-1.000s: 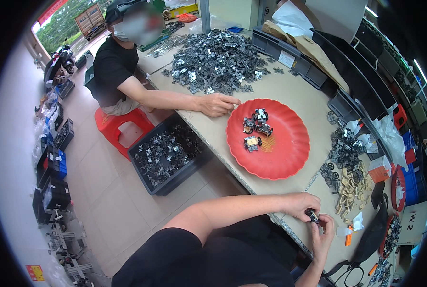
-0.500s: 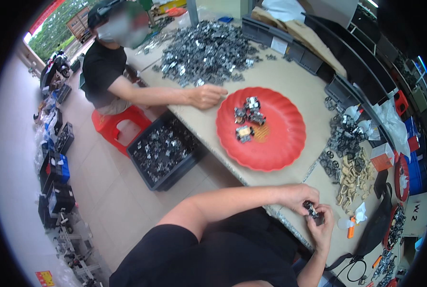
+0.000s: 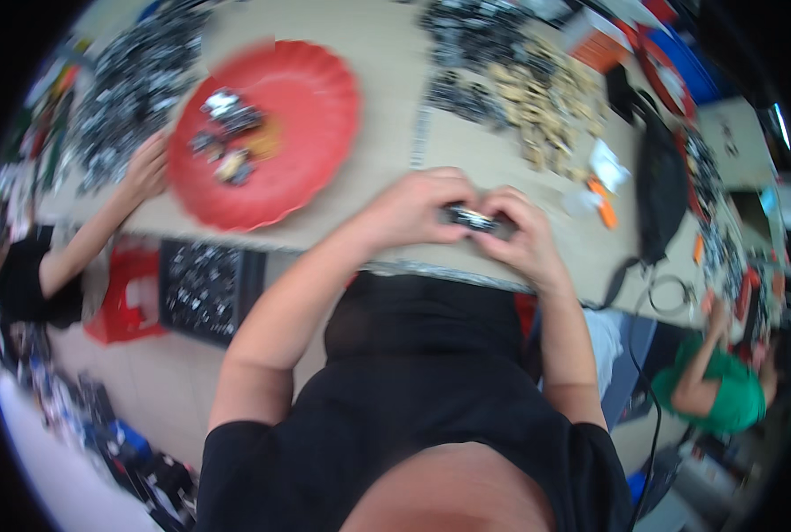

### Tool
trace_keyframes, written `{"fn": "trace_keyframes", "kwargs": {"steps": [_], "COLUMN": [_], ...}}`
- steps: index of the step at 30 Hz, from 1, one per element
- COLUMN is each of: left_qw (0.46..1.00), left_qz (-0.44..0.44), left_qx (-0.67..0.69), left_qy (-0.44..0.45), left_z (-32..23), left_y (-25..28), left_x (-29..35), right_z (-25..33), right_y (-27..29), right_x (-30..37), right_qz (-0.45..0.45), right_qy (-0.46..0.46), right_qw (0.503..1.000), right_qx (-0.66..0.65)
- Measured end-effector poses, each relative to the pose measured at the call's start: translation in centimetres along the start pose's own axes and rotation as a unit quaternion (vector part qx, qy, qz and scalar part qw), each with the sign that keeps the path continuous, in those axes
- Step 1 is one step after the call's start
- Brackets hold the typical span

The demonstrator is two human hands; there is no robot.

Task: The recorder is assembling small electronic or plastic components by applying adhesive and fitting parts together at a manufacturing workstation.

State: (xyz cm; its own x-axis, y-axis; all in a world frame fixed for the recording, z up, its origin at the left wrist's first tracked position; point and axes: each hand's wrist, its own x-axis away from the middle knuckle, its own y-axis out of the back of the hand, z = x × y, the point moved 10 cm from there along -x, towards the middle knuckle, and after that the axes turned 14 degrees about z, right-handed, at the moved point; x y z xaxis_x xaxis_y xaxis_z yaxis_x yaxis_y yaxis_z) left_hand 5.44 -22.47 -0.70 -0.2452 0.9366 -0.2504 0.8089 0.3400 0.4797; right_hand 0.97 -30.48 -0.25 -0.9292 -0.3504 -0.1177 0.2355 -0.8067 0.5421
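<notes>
Close above the table's near edge, both my hands hold one small black-and-silver metal part. My left hand is closed on its left end, and my right hand grips the right end with thumb and fingers. Motion blur and my fingers hide most of its detail. To the left on the table lies a red scalloped plate. Several small metal assemblies rest on its left half, one with a pale yellowish top.
A co-worker's hand is at the plate's left edge, near a large heap of metal parts. Tan pieces and dark parts are piled ahead. An orange-handled item lies right, beside a black bag. A dark bin stands below left.
My view has swung to the right, so plate and heaps sit further left and a person in green shows at right. Both hands keep holding the metal part.
</notes>
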Motion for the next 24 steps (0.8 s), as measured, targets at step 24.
{"fn": "trace_keyframes", "kwargs": {"steps": [24], "left_qw": [0.990], "left_qz": [-0.057], "left_qx": [-0.128], "left_qy": [-0.028], "left_z": [-2.2], "left_y": [0.1], "left_x": [0.1], "right_z": [-1.0], "right_y": [0.7], "right_x": [0.6], "right_qz": [-0.023], "right_qy": [0.034], "right_qw": [0.995], "right_qx": [-0.087]}}
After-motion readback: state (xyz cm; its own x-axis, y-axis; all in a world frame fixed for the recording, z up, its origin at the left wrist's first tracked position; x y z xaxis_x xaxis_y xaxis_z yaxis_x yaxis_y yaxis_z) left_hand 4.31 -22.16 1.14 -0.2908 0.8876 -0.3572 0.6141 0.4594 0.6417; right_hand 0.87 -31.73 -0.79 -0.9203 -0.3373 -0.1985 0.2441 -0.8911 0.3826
